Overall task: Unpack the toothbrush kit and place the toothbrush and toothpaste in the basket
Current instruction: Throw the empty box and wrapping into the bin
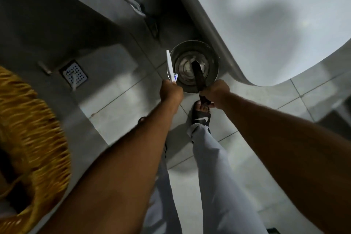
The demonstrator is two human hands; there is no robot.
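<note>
My left hand (171,92) is closed around a white toothbrush (169,63) that points up and away, and around a small white and blue toothpaste tube (175,77) beside it. My right hand (215,94) grips a long dark empty kit wrapper (197,75). The wrapper's far end hangs over the open mouth of a round metal bin (214,57) on the floor. The yellow woven basket (38,129) sits at the left edge of the view on a grey ledge, well apart from both hands and blurred.
A white washbasin (266,15) overhangs the bin at the upper right. A square floor drain (75,74) lies left of the bin on the grey tiles. My foot in a black sandal (201,117) stands just before the bin.
</note>
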